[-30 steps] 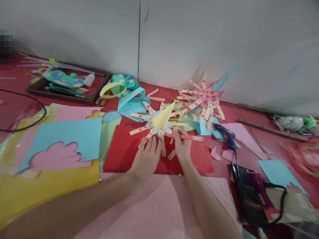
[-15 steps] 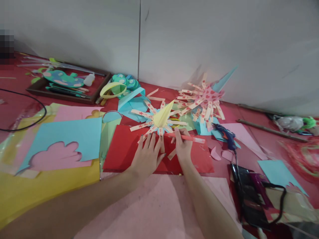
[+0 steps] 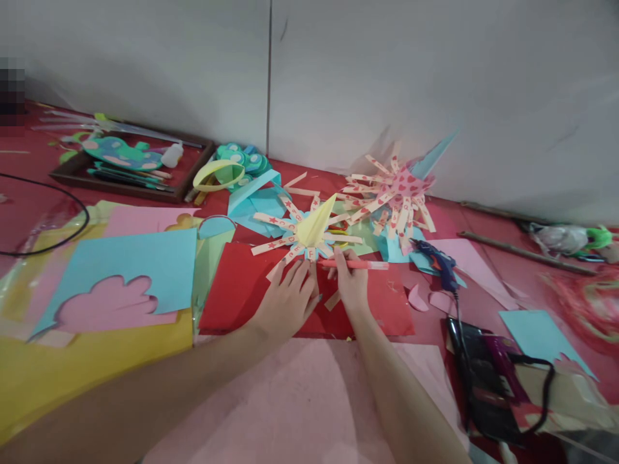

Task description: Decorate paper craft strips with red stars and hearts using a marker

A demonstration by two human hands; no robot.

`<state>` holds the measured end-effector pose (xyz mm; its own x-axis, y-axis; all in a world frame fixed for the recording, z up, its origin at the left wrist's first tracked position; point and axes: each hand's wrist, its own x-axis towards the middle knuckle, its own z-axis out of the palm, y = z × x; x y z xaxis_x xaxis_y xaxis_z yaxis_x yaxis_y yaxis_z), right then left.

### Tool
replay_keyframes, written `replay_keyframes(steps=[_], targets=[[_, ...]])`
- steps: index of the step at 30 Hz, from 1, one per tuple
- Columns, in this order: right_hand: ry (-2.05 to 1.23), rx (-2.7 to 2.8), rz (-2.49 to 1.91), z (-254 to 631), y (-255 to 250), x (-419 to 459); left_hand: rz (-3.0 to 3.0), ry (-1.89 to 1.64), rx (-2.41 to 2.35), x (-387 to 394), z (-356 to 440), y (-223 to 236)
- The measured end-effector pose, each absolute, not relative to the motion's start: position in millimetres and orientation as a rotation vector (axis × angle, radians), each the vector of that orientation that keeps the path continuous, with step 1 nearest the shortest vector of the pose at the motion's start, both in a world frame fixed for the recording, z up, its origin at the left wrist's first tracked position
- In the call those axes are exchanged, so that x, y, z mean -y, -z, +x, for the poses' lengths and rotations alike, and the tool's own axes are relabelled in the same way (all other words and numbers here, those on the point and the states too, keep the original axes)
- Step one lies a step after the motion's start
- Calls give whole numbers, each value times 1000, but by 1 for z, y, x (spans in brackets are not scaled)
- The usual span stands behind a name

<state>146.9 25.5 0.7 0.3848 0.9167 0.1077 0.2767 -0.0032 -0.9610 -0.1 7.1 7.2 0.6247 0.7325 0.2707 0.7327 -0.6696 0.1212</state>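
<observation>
My right hand is closed around a red pen, its tip near the lower strips of a paper flower craft. That craft has a pale yellow folded cone in its middle, a blue base and cream strips fanning out, some lettered in red with red stars. My left hand lies palm down with fingers stretched over the lower strips, holding nothing. Beneath both is a red sheet. A loose cream strip rests between my hands.
Behind stands a pink heart-patterned craft with a blue cone. A glue gun lies to the right, above a black pouch. On the left are blue cut paper and a brown tray of tools. A grey wall rises behind.
My left hand's fingers have drawn slightly closer together, and its thumb has pulled in. My right hand and the red pen have shifted slightly left.
</observation>
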Motion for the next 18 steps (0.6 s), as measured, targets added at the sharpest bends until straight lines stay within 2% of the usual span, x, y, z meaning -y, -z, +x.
replay_keyframes(steps=[5, 9, 18], targets=[[-747, 1092, -1530, 147, -1, -25, -2890, 647, 1391, -16, -2, -8], [-763, 1075, -1517, 146, -3, -24, -2827, 631, 1508, -16, -3, -3], [-744, 1075, -1523, 147, 1, -25, -2837, 580, 1181, -13, -1, -6]])
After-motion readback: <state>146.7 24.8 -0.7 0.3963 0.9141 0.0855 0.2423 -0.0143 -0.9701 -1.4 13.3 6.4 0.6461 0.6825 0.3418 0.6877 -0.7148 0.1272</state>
